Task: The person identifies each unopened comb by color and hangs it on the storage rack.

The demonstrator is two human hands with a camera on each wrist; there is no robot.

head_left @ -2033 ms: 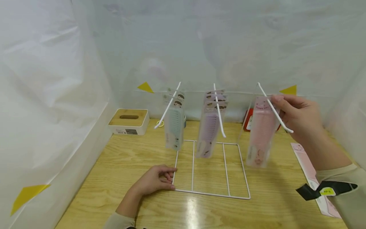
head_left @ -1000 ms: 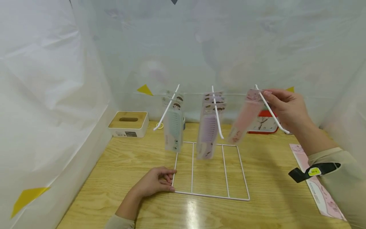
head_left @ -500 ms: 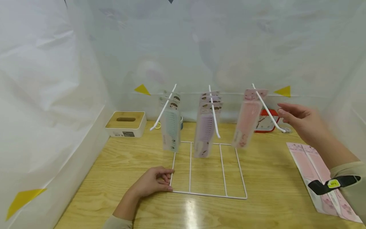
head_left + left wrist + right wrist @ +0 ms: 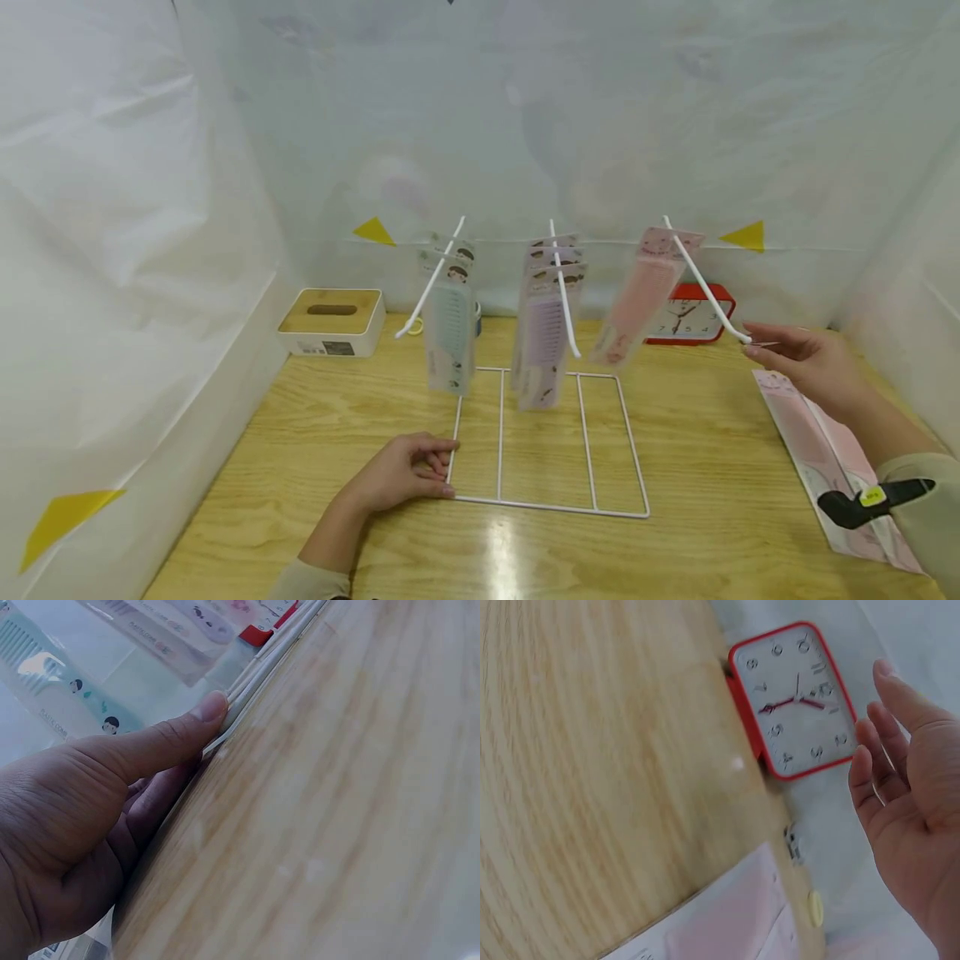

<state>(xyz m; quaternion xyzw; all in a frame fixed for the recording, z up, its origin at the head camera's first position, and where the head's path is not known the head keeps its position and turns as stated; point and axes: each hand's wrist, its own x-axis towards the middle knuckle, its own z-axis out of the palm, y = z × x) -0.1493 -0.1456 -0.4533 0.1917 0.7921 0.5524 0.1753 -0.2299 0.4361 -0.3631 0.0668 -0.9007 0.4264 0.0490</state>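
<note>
My left hand (image 4: 397, 475) grips the front left corner of the white wire rack's base (image 4: 551, 507); in the left wrist view its thumb (image 4: 210, 706) lies on the wire. A packaged pink comb (image 4: 637, 304) hangs tilted on the rack's right hook (image 4: 708, 292). Purple combs (image 4: 546, 329) in clear packs hang on the middle hook and pale green ones (image 4: 450, 325) on the left hook. My right hand (image 4: 813, 371) is by the right hook's tip, with nothing in it; whether it touches the tip I cannot tell. In the right wrist view its fingers are loosely bent.
Two packaged pink combs (image 4: 806, 442) lie side by side on the table at the right, partly under my right forearm. A red clock (image 4: 690, 315) stands behind the right hook. A tissue box (image 4: 330, 323) is at the back left. White sheeting surrounds the table.
My right hand has slid the pink comb back along the right hook and let go of it, then drawn away right and down. The comb swings. My left hand keeps its grip.
</note>
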